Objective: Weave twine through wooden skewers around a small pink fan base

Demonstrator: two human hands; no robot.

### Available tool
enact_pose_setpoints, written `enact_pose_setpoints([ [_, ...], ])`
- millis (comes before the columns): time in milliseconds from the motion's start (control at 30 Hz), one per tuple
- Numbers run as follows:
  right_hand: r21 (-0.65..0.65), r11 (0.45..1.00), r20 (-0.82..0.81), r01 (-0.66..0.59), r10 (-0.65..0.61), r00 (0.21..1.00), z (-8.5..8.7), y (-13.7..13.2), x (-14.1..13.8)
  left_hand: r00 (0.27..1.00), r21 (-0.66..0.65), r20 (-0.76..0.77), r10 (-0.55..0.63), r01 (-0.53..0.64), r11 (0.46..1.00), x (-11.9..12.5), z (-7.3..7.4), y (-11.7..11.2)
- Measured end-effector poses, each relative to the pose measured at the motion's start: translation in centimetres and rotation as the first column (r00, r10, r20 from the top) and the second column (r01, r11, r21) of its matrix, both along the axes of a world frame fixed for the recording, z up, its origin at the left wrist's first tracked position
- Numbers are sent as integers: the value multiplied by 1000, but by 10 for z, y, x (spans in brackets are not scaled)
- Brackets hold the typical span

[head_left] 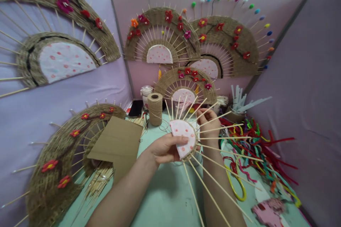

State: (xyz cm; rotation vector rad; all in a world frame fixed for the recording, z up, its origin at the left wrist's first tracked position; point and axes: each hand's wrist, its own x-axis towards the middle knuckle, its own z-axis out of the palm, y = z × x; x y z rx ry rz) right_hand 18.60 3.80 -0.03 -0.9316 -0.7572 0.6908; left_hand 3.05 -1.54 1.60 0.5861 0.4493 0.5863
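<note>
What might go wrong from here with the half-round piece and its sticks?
The thin sticks fan out widely from the half-round piece, so a bump might bend or loosen one. The left hand has its thumb across the dotted face; a slackened hold could let it tilt. Some stick ends overlap the fuzzy strands in view; if close, they might snag.

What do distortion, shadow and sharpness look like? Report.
Head view: the upper-left fan looks stretched, likely by a wide lens; head view: a soft shadow darkens the table below the left hand; head view: the lower-right pink piece looks smeared.
</note>
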Motion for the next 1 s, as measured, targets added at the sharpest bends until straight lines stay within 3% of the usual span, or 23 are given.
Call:
enact_pose_setpoints([
  [167, -11, 1000, 122, -16, 18, 992, -1, 0, -10, 999, -8, 2, -39, 39, 999, 6, -3, -3],
  [333, -9, 1000, 90, 9, -8, 996, -2, 1, -4, 1000, 14, -2, -30, 30, 999, -5, -5, 7],
  [633, 11, 1000, 38, 18, -19, 999, -7, 8, 5, 983, 101, -72, 172, -164, 981, -8, -6, 16],
  [867, 29, 999, 110, 21, -24, 994, 0, -1, 2, 983, 156, -133, 129, -108, 982, -11, -6, 17],
  [1000, 28, 1000, 70, 11, -13, 997, 6, -6, -1, 984, 155, -136, 118, -96, 983, -13, -5, 17],
])
